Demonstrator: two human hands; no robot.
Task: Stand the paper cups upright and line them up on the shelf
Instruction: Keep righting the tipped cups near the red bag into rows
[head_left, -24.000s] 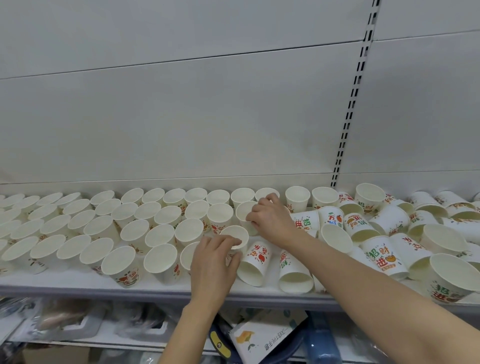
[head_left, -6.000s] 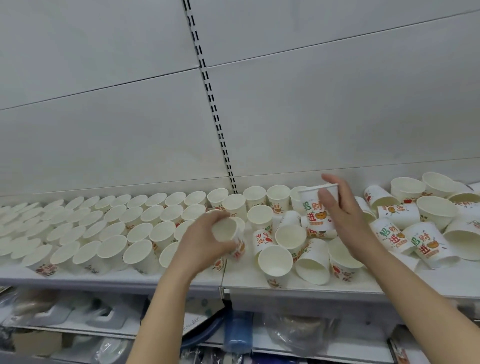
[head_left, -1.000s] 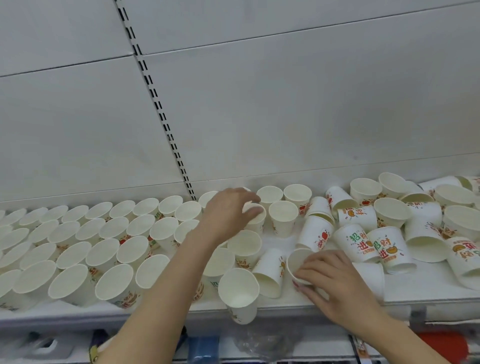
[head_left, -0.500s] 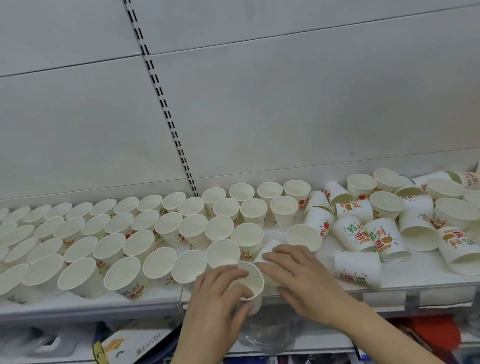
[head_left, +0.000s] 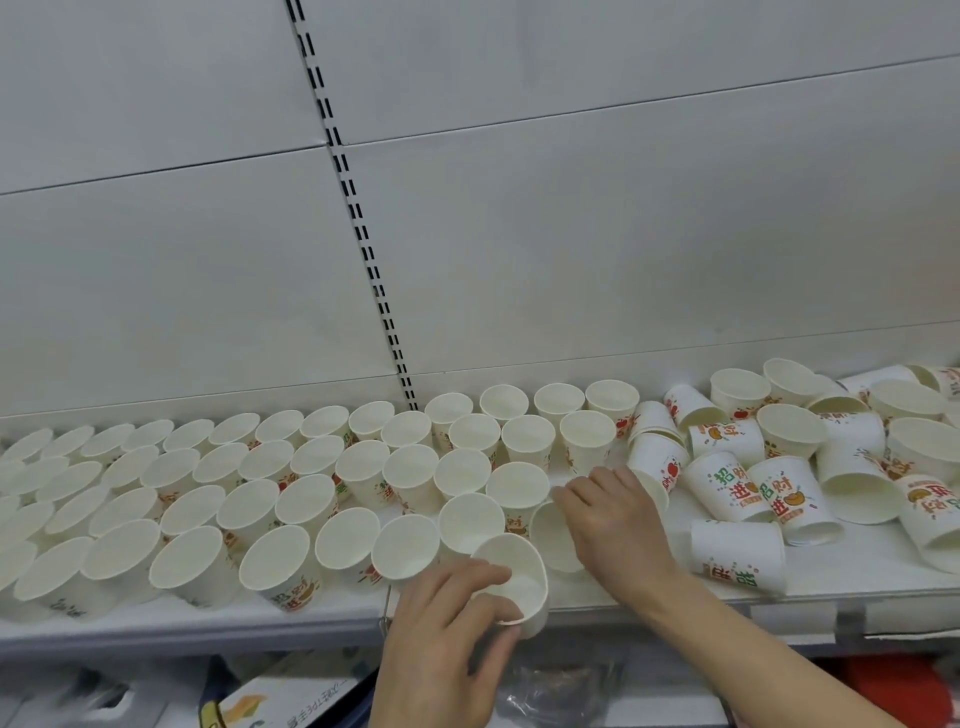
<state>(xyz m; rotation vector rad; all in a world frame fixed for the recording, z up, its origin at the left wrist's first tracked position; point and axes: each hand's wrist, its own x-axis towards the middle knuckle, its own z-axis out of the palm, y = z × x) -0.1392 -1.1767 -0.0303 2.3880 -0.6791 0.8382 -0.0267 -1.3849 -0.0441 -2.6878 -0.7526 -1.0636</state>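
White shelf (head_left: 857, 582) against a pale back panel (head_left: 571, 234) with a slotted upright (head_left: 358, 234), carrying paper cups in two conditions. Left and centre: the upright cups (head_left: 249, 467), mouths up and rims nearly touching, packed in diagonal rows from the far wall to the near lip, so the ordered block leaves almost no room within itself. Right: the tumbled cups (head_left: 769, 478), lying on their sides or leaning on one another, printed walls showing; one fallen cup (head_left: 737, 553) lies alone close to the near edge. Open shelf surface remains only in a band along the near right, between the two groups. The left hand (head_left: 447, 644) curls its fingers round the rim of a tilted cup (head_left: 514, 577) at the very lip of the shelf, probably to seat it at the end of the front row; a slip here would drop it off the edge. The right hand (head_left: 613, 530), fingers bent, holds a second cup (head_left: 550, 535) just behind, at the block's right border.
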